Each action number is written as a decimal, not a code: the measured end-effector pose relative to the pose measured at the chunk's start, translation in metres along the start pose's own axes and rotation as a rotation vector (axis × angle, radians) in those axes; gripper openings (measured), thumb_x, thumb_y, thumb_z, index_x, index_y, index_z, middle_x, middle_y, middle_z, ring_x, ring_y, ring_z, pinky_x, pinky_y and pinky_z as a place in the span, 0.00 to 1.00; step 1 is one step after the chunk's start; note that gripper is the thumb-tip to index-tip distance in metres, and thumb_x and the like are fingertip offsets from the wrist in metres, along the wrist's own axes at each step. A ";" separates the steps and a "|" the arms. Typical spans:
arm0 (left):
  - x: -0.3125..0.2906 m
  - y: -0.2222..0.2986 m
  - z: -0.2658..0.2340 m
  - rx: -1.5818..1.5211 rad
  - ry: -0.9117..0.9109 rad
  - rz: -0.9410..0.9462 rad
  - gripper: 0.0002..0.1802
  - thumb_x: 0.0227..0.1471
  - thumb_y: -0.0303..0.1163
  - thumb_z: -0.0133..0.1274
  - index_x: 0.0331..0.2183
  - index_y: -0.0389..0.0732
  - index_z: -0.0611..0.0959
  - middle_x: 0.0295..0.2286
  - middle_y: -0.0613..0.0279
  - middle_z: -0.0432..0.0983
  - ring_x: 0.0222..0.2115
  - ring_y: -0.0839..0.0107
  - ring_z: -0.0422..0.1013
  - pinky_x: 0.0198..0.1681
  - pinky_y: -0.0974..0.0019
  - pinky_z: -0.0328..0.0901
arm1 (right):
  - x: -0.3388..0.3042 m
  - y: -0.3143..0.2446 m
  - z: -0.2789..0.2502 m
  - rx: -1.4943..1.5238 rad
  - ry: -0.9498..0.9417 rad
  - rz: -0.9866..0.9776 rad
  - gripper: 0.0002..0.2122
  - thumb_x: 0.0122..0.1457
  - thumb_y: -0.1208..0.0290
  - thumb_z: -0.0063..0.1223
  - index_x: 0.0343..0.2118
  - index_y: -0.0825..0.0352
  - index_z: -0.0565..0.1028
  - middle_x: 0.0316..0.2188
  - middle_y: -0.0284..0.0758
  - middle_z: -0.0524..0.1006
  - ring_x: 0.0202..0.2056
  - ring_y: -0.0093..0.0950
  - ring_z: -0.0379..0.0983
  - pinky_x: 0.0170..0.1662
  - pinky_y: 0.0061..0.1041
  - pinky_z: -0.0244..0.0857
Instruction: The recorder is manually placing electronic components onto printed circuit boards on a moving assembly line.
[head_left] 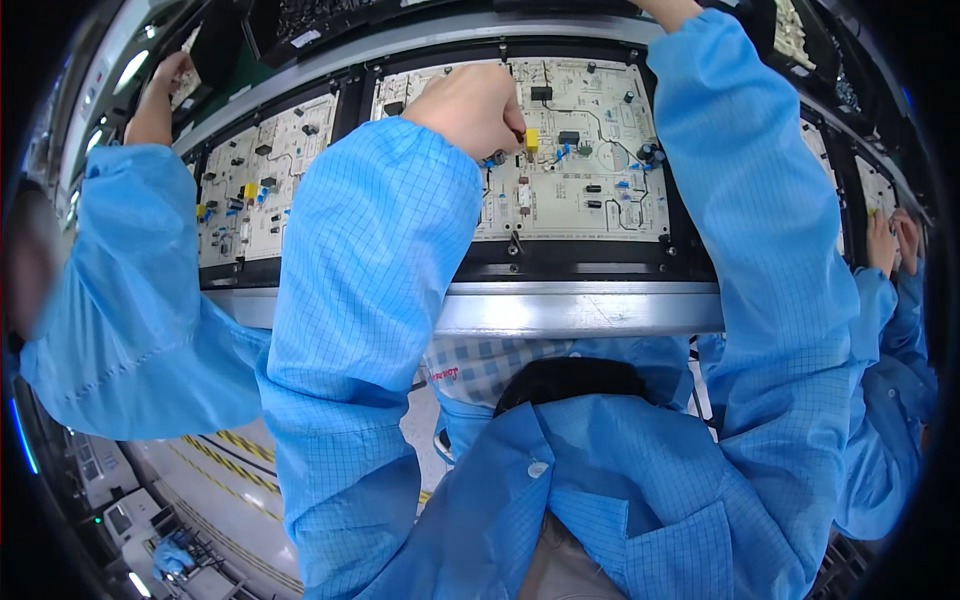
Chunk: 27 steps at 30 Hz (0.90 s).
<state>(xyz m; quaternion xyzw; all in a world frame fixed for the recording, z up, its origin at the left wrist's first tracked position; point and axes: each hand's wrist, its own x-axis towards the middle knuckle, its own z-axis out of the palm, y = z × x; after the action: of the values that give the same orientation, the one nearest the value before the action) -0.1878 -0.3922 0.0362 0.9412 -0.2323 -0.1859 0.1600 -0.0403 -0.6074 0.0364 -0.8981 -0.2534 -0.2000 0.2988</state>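
Observation:
My left hand (472, 104) is over the white circuit board (625, 215) in front of me, its fingers pinched together. They are just left of a yellow block-shaped component (531, 140) on the board. Whatever small part the fingertips hold, if any, is hidden. Small black, blue and dark cylindrical components stand around the board. My right arm reaches past the board's right side to the far edge of the view. Only the wrist end of my right hand (672, 10) shows there; its fingers are cut off.
Black frames hold the boards along a metal rail (590, 308). Another populated board (290, 180) lies to the left. Dark parts bins (320, 22) line the far side. Co-workers in blue sleeves work at the left (130, 270) and right (885, 300).

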 end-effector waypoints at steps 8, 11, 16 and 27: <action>0.004 0.011 0.004 0.037 0.049 -0.013 0.11 0.42 0.23 0.61 0.33 0.33 0.84 0.28 0.53 0.80 0.29 0.68 0.76 0.34 0.68 0.70 | -0.074 -0.035 -0.061 -0.074 0.097 -0.033 0.10 0.50 0.75 0.57 0.35 0.70 0.74 0.20 0.39 0.75 0.24 0.33 0.72 0.29 0.29 0.66; 0.003 0.013 -0.001 0.117 0.068 -0.024 0.11 0.41 0.23 0.62 0.32 0.32 0.84 0.27 0.51 0.80 0.29 0.66 0.77 0.34 0.67 0.70 | -0.083 -0.045 -0.068 -0.058 0.140 -0.004 0.10 0.49 0.76 0.58 0.35 0.71 0.73 0.20 0.39 0.74 0.23 0.33 0.72 0.29 0.29 0.66; 0.017 0.022 0.003 0.303 0.053 0.025 0.07 0.41 0.26 0.58 0.28 0.35 0.83 0.33 0.46 0.78 0.39 0.53 0.75 0.43 0.55 0.68 | -0.068 -0.028 -0.069 -0.063 0.134 -0.026 0.09 0.49 0.76 0.57 0.33 0.70 0.72 0.21 0.41 0.75 0.25 0.39 0.73 0.30 0.32 0.66; 0.011 0.020 0.004 0.128 0.047 -0.018 0.08 0.33 0.31 0.66 0.23 0.43 0.85 0.26 0.58 0.80 0.34 0.59 0.76 0.38 0.60 0.64 | -0.042 0.083 -0.133 -0.480 0.705 0.052 0.09 0.56 0.69 0.51 0.37 0.66 0.75 0.29 0.44 0.77 0.35 0.43 0.74 0.40 0.38 0.67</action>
<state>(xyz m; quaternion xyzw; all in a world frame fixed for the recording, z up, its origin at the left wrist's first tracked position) -0.1878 -0.4150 0.0377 0.9557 -0.2314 -0.1498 0.1035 -0.0537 -0.7639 0.0779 -0.8248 -0.0594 -0.5405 0.1547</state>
